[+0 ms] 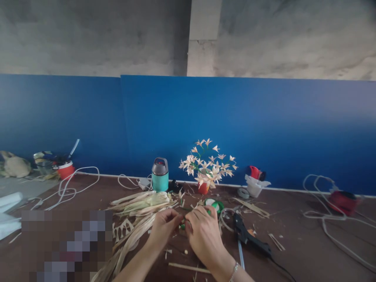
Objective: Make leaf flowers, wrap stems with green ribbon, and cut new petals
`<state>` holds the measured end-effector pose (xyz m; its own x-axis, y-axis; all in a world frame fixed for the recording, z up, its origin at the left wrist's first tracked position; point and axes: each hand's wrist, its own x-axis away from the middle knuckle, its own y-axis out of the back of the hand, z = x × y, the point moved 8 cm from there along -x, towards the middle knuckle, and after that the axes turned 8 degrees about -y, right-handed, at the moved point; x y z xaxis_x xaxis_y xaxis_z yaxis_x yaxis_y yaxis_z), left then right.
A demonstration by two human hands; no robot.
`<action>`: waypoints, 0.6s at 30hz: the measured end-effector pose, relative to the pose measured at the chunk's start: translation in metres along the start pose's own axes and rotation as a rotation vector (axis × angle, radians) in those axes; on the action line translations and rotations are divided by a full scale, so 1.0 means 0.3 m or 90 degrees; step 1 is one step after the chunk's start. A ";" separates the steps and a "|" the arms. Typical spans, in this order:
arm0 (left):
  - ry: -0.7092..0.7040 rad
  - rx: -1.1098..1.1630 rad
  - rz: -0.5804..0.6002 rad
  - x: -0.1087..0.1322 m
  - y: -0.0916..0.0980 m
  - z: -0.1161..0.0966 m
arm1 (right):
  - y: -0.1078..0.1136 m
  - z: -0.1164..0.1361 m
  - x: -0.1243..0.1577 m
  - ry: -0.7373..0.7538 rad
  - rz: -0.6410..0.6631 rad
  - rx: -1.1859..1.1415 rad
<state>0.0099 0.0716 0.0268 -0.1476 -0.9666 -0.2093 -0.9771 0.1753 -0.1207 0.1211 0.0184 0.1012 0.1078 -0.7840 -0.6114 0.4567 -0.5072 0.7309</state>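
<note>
Close together above the brown table (282,219), my left hand (165,227) and my right hand (205,229) both have their fingers pinched. A small green piece (182,226) shows between them. What each hand grips is mostly hidden by the fingers. Just beyond my right hand lies a roll of green tape (217,205). Beside my left hand spreads a bundle of dried corn husks (143,203), with a cut, toothed husk strip (122,230) nearby. A black glue gun (249,237) with a clear glue stick (241,253) rests to the right of my right hand.
A spray of pale husk flowers (210,164) stands in a red pot (202,188) at the back. Left of it is a turquoise jug (160,181); right, a white cup (254,187). White cables (326,219) loop at both sides. A thin stick (188,267) lies in front.
</note>
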 end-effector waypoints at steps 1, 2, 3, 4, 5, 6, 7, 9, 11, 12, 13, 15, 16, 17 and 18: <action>0.002 -0.003 0.010 -0.003 0.001 -0.001 | 0.002 0.002 0.001 0.013 -0.009 0.010; 0.001 -0.009 0.026 -0.006 0.000 -0.005 | 0.005 0.003 0.000 0.022 -0.017 0.013; -0.002 -0.015 0.043 -0.008 -0.001 -0.011 | 0.008 0.003 -0.001 0.028 -0.023 0.011; -0.009 -0.021 0.058 -0.011 -0.002 -0.019 | 0.013 0.003 -0.002 0.032 -0.028 0.006; -0.019 -0.026 0.065 -0.012 -0.001 -0.028 | 0.018 0.003 -0.003 0.035 -0.033 -0.002; -0.028 -0.026 0.067 -0.013 0.001 -0.035 | 0.024 0.003 -0.003 0.035 -0.038 -0.012; -0.033 -0.023 0.064 -0.014 0.002 -0.041 | 0.029 0.003 -0.004 0.032 -0.042 -0.024; -0.040 -0.015 0.046 -0.012 0.005 -0.050 | 0.036 -0.001 -0.007 0.013 -0.039 -0.053; -0.040 -0.014 0.037 -0.008 0.002 -0.058 | 0.031 -0.019 -0.016 -0.036 -0.004 -0.099; -0.038 -0.020 0.037 -0.005 -0.002 -0.061 | 0.020 -0.035 -0.023 -0.075 0.033 -0.133; -0.038 -0.027 0.037 -0.003 -0.006 -0.064 | 0.002 -0.054 -0.027 -0.123 0.084 -0.176; -0.035 -0.015 0.045 0.003 -0.018 -0.067 | -0.046 -0.094 -0.025 -0.239 0.210 -0.293; -0.031 0.015 0.047 0.007 -0.024 -0.065 | -0.071 -0.108 -0.018 -0.294 0.275 -0.362; -0.021 0.058 0.050 0.011 -0.031 -0.060 | -0.093 -0.115 -0.008 -0.339 0.336 -0.434; -0.006 0.107 0.053 0.016 -0.038 -0.052 | -0.112 -0.116 0.001 -0.373 0.390 -0.500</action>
<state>0.0181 0.0621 0.0423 -0.2251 -0.9457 -0.2343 -0.9217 0.2847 -0.2634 0.1366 0.0476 0.0659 0.1688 -0.9716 0.1659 0.9146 0.2172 0.3410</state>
